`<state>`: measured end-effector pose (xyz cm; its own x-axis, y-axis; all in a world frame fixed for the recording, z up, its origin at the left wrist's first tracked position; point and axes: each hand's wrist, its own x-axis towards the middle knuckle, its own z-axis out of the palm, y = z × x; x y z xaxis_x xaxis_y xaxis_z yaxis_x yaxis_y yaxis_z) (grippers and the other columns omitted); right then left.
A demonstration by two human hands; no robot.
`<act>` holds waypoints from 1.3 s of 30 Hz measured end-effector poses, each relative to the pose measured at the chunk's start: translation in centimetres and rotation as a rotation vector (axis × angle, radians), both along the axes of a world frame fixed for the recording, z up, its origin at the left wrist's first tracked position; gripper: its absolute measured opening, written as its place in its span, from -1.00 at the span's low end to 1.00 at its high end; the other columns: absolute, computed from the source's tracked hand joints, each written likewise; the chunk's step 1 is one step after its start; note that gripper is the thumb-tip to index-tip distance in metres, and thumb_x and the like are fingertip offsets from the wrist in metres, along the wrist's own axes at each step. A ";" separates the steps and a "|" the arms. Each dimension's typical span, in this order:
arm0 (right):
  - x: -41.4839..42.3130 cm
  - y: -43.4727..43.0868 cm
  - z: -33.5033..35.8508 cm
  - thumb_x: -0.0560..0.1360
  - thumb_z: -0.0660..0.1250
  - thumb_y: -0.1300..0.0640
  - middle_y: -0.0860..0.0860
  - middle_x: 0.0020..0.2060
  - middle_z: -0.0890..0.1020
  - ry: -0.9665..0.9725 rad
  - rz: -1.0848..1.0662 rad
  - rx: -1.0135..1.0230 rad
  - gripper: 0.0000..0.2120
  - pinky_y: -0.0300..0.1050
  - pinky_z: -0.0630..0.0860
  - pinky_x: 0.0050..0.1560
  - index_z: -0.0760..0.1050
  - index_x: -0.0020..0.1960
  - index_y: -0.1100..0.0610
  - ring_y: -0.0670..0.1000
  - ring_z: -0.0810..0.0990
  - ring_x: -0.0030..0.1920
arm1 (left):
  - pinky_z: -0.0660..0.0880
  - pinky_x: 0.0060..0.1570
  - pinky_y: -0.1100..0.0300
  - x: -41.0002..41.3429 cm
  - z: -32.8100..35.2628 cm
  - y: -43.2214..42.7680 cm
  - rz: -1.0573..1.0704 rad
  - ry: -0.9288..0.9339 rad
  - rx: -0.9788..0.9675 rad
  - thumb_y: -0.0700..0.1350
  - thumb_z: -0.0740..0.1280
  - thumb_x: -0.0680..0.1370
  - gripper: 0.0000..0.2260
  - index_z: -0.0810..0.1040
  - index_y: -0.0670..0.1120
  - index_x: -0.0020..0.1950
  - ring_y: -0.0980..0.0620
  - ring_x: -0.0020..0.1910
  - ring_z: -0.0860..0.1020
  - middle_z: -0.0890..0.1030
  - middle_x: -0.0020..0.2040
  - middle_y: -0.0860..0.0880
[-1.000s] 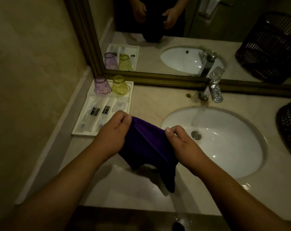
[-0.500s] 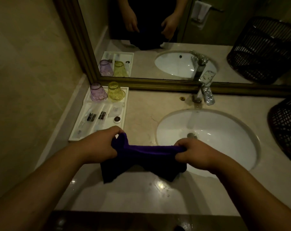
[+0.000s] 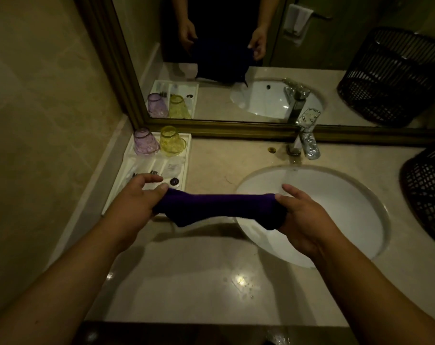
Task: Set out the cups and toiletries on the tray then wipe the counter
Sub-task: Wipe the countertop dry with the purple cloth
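Purple cloth (image 3: 219, 207), bunched a second ago, is now stretching between left hand (image 3: 134, 202) and right hand (image 3: 303, 217), fingers gripping its ends; wiping the beige stone desk (image 3: 199, 282) looks imminent.

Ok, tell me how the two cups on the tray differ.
The purple cup is tinted violet; the yellow cup is tinted yellow-green. The purple cup stands nearest the wall at the tray's back left corner, while the yellow cup sits to its right, closer to the sink. Both are see-through, similar in size, upside down and side by side by the mirror.
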<state>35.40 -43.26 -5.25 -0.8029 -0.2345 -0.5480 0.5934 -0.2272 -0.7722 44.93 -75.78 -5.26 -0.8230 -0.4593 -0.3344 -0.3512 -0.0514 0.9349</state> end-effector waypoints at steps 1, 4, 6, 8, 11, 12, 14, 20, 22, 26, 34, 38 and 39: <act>-0.2 0.0 0.1 0.59 0.33 0.34 0.14 0.21 0.56 0.005 0.005 0.018 -0.48 0.04 0.71 -0.11 0.40 0.44 -0.07 0.20 0.64 0.16 | 0.64 -0.20 0.12 -0.1 0.1 -0.1 -0.003 0.037 0.099 -0.11 0.45 0.56 -0.80 0.61 0.14 0.13 0.03 -0.11 0.73 0.70 0.08 -0.12; -0.7 0.1 0.5 0.52 0.32 0.45 0.12 0.21 0.57 0.054 0.059 -0.039 -0.36 -0.02 0.70 -0.03 0.39 0.45 -0.09 0.21 0.65 0.16 | 0.62 -0.03 0.13 -0.3 0.4 -0.6 -0.111 0.105 0.158 -0.27 0.50 0.40 -0.50 0.56 0.11 0.27 0.03 0.06 0.71 0.71 0.13 -0.06; -0.8 0.4 0.9 0.52 0.30 0.50 0.04 0.11 0.69 0.173 0.131 0.051 -0.38 -0.15 0.68 -0.09 0.44 0.40 -0.07 0.12 0.71 0.10 | 0.55 0.08 0.12 -0.3 0.4 -0.8 -0.174 0.091 -0.024 -0.33 0.48 0.43 -0.47 0.56 0.18 0.25 0.11 0.08 0.70 0.74 0.10 0.04; -0.8 0.6 1.0 0.55 0.32 0.43 -0.04 0.03 0.73 0.367 0.220 0.377 -0.50 -0.29 0.64 -0.17 0.54 0.27 -0.12 0.00 0.73 0.05 | 0.55 0.07 0.15 -0.3 0.2 -0.9 -0.142 0.071 -0.256 -0.31 0.47 0.49 -0.58 0.63 0.20 0.13 0.15 0.03 0.70 0.75 0.04 0.09; -0.9 1.1 0.4 0.58 0.38 0.25 -0.21 -0.09 0.67 0.667 0.268 0.901 -0.70 -0.39 0.48 -0.18 0.64 0.13 -0.13 -0.17 0.65 -0.06 | 0.49 -0.13 0.23 -0.4 -0.4 -1.2 -0.122 0.004 -0.664 -0.14 0.50 0.51 -0.78 0.65 0.22 -0.02 0.13 -0.07 0.67 0.71 -0.08 0.13; -1.0 1.4 0.2 0.58 0.39 0.21 -0.25 -0.12 0.64 0.742 0.264 1.010 -0.75 -0.39 0.43 -0.19 0.66 0.11 -0.12 -0.21 0.61 -0.09 | 0.45 -0.17 0.24 -0.4 -0.6 -1.3 -0.133 -0.001 -0.771 -0.10 0.49 0.51 -0.82 0.66 0.20 -0.01 0.11 -0.10 0.64 0.68 -0.10 0.13; -1.3 2.2 -0.1 0.57 0.42 0.15 -0.22 -0.09 0.57 0.858 0.244 1.168 -0.82 -0.34 0.38 -0.12 0.68 0.08 -0.11 -0.19 0.53 -0.08 | 0.39 -0.18 0.20 -0.5 -0.7 -1.3 -0.147 0.035 -0.960 -0.07 0.51 0.50 -0.88 0.71 0.11 0.00 0.07 -0.12 0.56 0.59 -0.10 0.10; -2.0 4.9 0.0 0.59 0.40 0.07 -0.31 -0.16 0.53 0.772 0.146 1.121 -0.89 -0.36 0.34 -0.21 0.62 0.07 -0.13 -0.27 0.50 -0.12 | 0.34 -0.20 0.18 -2.0 0.5 0.2 -0.168 0.047 -1.016 0.01 0.48 0.52 -0.89 0.70 0.07 0.03 0.13 -0.24 0.45 0.50 -0.08 0.08; -2.0 6.9 1.0 0.60 0.38 0.06 -0.26 -0.17 0.60 0.716 0.066 1.058 -0.90 -0.33 0.38 -0.27 0.59 0.06 -0.14 -0.25 0.56 -0.18 | 0.34 -0.26 0.23 -3.2 1.5 1.8 -0.185 0.076 -0.962 0.04 0.44 0.54 -0.91 0.67 0.11 0.02 0.16 -0.25 0.49 0.54 -0.10 0.10; -1.3 13.6 4.5 0.58 0.39 0.09 -0.16 -0.22 0.67 0.686 -0.115 0.957 -0.91 -0.24 0.43 -0.31 0.62 -0.01 -0.10 -0.27 0.60 -0.25 | 0.58 -0.22 0.06 -6.9 4.2 7.8 -0.274 0.152 -0.764 0.05 0.37 0.58 -0.95 0.62 0.21 -0.04 0.08 -0.21 0.61 0.64 -0.13 0.15; 2.0 31.6 10.8 0.58 0.42 0.21 -0.03 -0.24 0.71 0.592 -0.465 0.894 -0.88 -0.37 0.55 -0.38 0.63 -0.06 0.01 -0.20 0.68 -0.27 | 0.66 -0.25 -0.04 -16.6 9.6 26.5 -0.475 0.302 -0.564 -0.01 0.42 0.56 -0.91 0.64 0.19 -0.11 0.02 -0.24 0.67 0.68 -0.26 0.08; 3.0 39.5 11.8 0.56 0.44 0.07 -0.15 -0.24 0.71 0.524 -0.593 0.952 -0.94 -0.25 0.55 -0.31 0.64 -0.09 -0.07 -0.20 0.67 -0.23 | 0.66 -0.30 0.02 -20.7 12.0 36.6 -0.534 0.350 -0.500 -0.02 0.44 0.55 -0.87 0.65 0.22 -0.13 -0.01 -0.24 0.70 0.70 -0.26 0.06; 3.0 41.4 11.8 0.56 0.44 0.05 -0.14 -0.24 0.71 0.503 -0.625 0.949 -0.94 -0.23 0.54 -0.29 0.64 -0.09 -0.07 -0.17 0.67 -0.22 | 0.65 -0.32 0.04 -21.7 12.4 38.8 -0.546 0.357 -0.495 -0.02 0.44 0.55 -0.88 0.65 0.21 -0.14 -0.01 -0.23 0.71 0.70 -0.25 0.06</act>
